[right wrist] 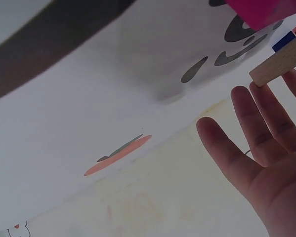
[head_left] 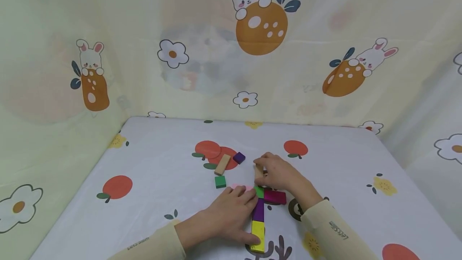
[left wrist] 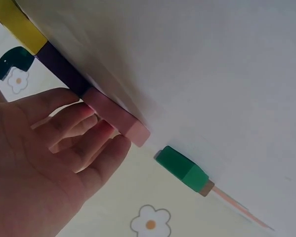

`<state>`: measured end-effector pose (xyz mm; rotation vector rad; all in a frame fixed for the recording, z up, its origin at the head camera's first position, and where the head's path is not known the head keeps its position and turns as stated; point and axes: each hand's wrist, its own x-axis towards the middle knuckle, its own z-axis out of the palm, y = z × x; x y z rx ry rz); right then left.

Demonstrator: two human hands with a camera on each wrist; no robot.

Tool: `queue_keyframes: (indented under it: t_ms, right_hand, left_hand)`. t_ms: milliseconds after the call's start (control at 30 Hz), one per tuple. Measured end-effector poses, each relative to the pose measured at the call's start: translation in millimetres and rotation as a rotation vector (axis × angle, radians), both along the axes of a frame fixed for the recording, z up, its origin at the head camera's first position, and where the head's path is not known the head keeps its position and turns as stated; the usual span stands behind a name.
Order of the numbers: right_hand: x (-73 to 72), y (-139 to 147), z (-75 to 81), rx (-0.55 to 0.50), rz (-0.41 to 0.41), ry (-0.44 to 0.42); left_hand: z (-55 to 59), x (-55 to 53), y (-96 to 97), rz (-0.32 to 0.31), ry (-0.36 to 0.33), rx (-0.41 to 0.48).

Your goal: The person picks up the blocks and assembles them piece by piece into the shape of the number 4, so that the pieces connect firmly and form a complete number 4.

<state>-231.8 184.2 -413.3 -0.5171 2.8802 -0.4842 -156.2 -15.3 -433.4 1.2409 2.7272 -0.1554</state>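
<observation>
On the table lies a line of blocks: a yellow block [head_left: 258,232] nearest, a purple block [head_left: 258,210] beyond it, then a small green block [head_left: 259,191]. A magenta block [head_left: 275,197] sticks out to the right of the green one, a pink block [left wrist: 113,114] to the left. My left hand [head_left: 227,214] steadies the line, its fingertips against the pink block and its thumb on the yellow one. Just beyond the green block, my right hand [head_left: 279,172] pinches a plain wooden block [head_left: 258,171] between thumb and fingers.
Left of the line lie a loose green block [head_left: 220,181], another wooden block [head_left: 222,165] and a dark purple block [head_left: 239,157]. The white tabletop [head_left: 155,151] carries printed fruit. A patterned curtain [head_left: 209,7] hangs behind and at both sides.
</observation>
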Motion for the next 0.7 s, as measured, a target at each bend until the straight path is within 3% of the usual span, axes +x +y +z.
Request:
queue_keyframes:
  t_ms: [700]
  right_hand:
    - [4.7, 0.9, -3.9, 0.015, 0.025, 0.0]
  left_hand:
    - [1.0, 0.7, -0.2, 0.001, -0.013, -0.003]
